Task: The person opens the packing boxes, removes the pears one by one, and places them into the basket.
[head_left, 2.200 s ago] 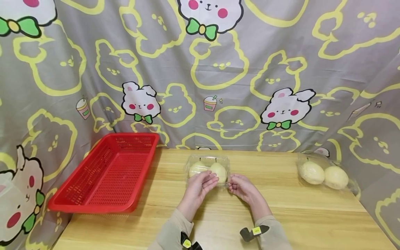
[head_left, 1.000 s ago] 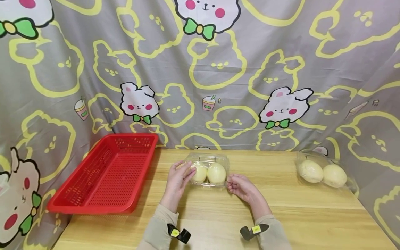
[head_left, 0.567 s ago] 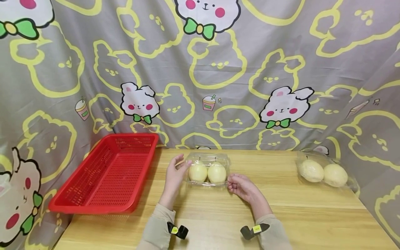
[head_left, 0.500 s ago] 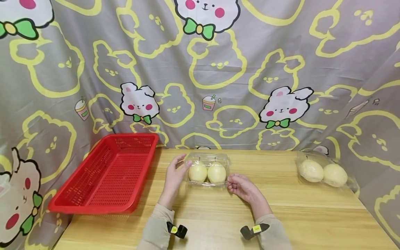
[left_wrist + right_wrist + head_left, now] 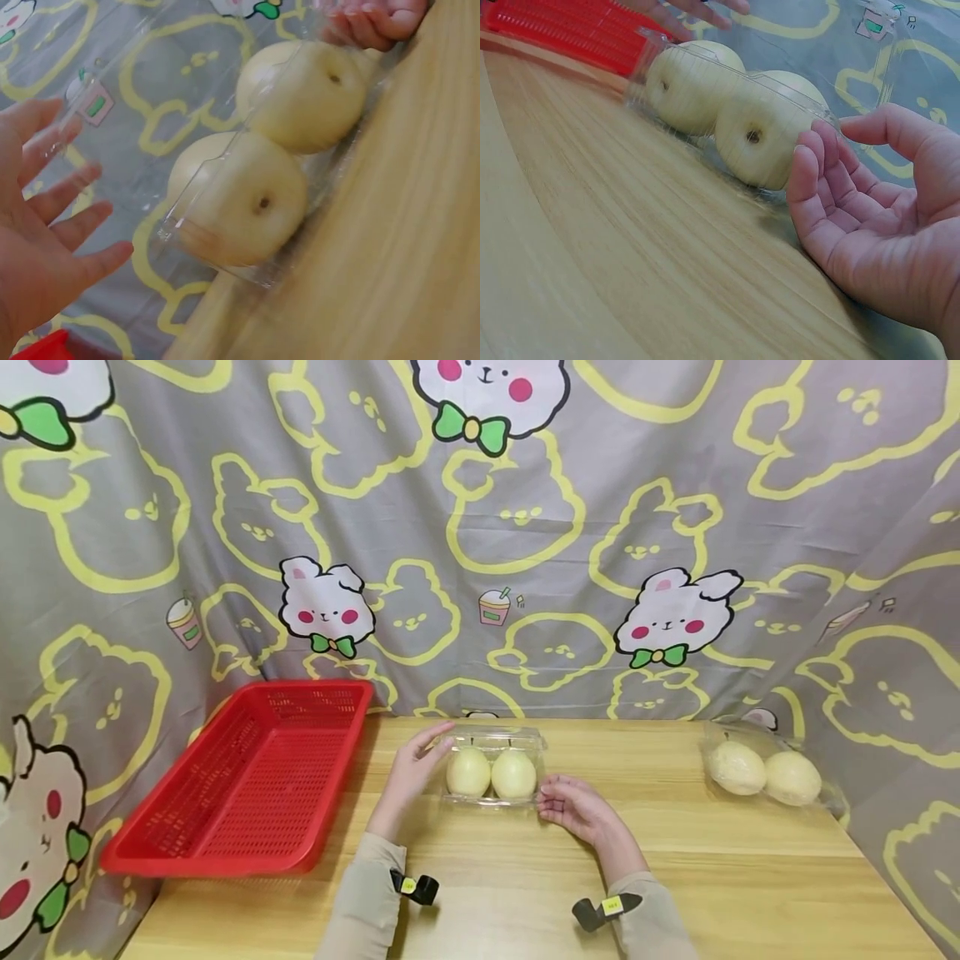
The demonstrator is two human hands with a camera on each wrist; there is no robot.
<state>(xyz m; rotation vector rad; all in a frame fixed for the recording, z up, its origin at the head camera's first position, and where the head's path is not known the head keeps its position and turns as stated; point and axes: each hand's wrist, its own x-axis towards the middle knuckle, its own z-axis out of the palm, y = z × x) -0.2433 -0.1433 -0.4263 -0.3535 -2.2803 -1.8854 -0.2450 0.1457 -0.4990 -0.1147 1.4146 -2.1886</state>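
A clear plastic clamshell box stands at the middle of the table's far side, lid down. Inside sit two pale yellow pears with dark stems; their blossom ends face the left and right wrist views. My left hand is raised at the box's left end. In the left wrist view its fingers are spread, apart from the plastic, holding nothing. At the opposite end is my right hand, its side low over the table. Its fingers are loosely bent, tips right at the box's corner, thumb apart from them.
A red perforated plastic basket stands to the left. Toward the right rear lies a second clear box with two pears. A grey cartoon-print curtain hangs behind the wooden table and along both sides.
My left hand has moved off the box's front to its left end, its fingers coming away from the plastic. My right hand's fingers have loosened at the box's corner. The head view has shifted slightly.
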